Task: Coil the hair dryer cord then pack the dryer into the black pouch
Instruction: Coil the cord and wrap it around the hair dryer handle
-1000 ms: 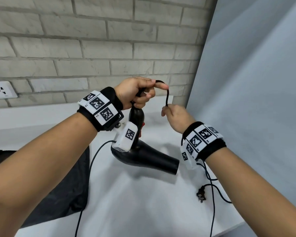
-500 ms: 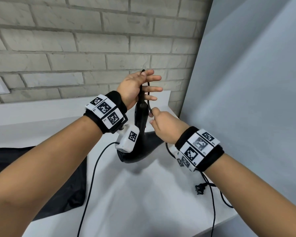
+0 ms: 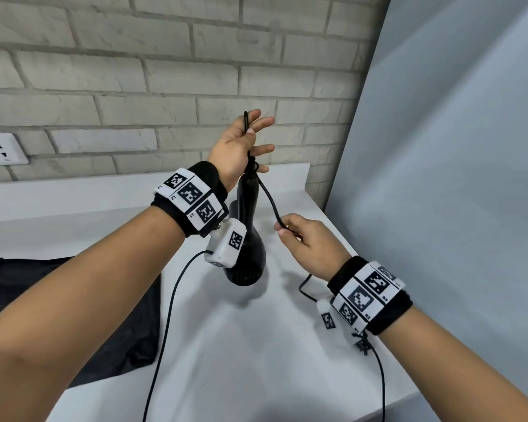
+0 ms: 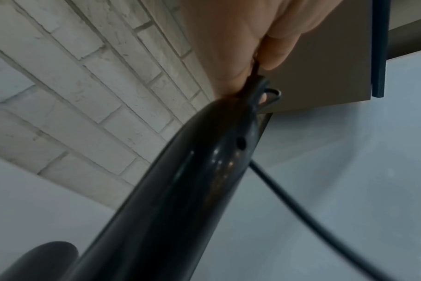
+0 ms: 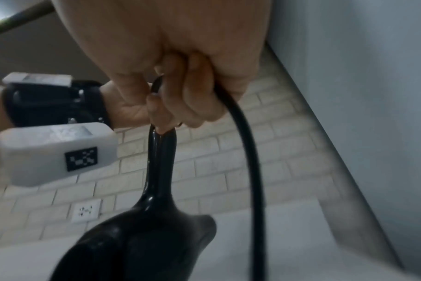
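Note:
The black hair dryer (image 3: pixel 247 257) hangs nozzle-down above the white table (image 3: pixel 256 367). My left hand (image 3: pixel 250 141) holds it up by pinching the cord where it leaves the handle, and a short cord loop sticks up between the spread fingers. The left wrist view shows that pinch (image 4: pixel 257 70) just above the handle (image 4: pixel 180 190). The cord (image 3: pixel 270 202) slants down to my right hand (image 3: pixel 284 229), which grips it with curled fingers (image 5: pixel 195 98). From there the cord (image 5: pixel 248 152) drops to the plug (image 3: pixel 362 345) on the table. The black pouch (image 3: pixel 73 315) lies flat at the left.
A brick wall with a white socket (image 3: pixel 0 149) stands behind the table. A grey panel (image 3: pixel 439 178) closes off the right side. Thin black wrist-camera cables (image 3: pixel 171 300) run over the table's front edge.
My left hand has risen and spread its fingers, so the dryer swung from lying tilted to hanging nozzle-down. My right hand slid down the cord, away from the left hand.

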`<state>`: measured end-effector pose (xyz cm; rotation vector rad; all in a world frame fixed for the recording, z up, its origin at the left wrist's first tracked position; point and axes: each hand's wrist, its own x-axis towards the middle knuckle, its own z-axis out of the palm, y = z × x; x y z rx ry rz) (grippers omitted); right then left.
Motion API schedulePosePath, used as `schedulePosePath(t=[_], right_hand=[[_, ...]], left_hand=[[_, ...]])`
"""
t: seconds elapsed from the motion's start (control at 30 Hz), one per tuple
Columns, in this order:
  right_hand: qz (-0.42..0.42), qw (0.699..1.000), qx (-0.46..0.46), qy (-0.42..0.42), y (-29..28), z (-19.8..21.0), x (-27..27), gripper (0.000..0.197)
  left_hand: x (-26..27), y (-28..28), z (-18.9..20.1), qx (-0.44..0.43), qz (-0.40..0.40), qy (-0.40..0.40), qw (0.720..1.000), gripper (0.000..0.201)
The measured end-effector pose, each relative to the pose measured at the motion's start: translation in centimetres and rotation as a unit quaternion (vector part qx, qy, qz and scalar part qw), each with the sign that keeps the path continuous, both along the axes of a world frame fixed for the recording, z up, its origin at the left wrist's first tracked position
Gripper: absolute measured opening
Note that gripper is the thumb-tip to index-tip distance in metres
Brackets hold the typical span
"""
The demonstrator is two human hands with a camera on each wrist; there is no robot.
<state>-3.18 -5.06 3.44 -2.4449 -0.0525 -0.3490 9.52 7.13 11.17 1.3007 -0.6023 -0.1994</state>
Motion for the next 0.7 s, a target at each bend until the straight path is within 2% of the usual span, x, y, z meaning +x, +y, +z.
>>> schedulePosePath(t=[0.07, 0.13, 0.2, 0.3, 0.43, 0.6, 0.7], right_hand=[[0.013, 0.993, -0.114, -0.039, -0.1, 1.1, 0.2, 0.034], [0.020, 0.985, -0.140, -0.100, -0.2, 2.4, 0.8, 0.038], [0.030, 0.978, -0.132, -0.155, -0.5, 3.6, 1.6, 0.042], [0.036, 0.972, -0.132, -0.189, -0.5, 5.3, 3.0, 0.040], [0.049, 0.970, -0.120, -0.205, 0.3, 7.5, 4.6, 0.027], [0.009, 0.972, -0.099, -0.214, 0.3, 10.2, 7.1, 0.025], [0.002, 0.975, -0.080, -0.209, 0.2, 10.8, 8.1, 0.026]], left_hand=[[0.4, 0.3, -0.4, 0.016, 0.010, -0.025, 1.000, 0.041], [0.6, 0.6, -0.8, 0.039, 0.016, -0.055, 0.998, 0.042], [0.7, 0.7, -1.0, 0.057, 0.018, -0.074, 0.996, 0.043], [0.7, 0.7, -0.9, 0.068, 0.004, -0.082, 0.994, 0.042], [0.8, 0.9, 0.0, 0.080, -0.022, -0.083, 0.993, 0.039], [0.2, 1.0, 0.9, 0.105, -0.039, -0.090, 0.990, 0.032], [0.2, 0.8, 1.0, 0.095, -0.033, -0.061, 0.993, 0.027]])
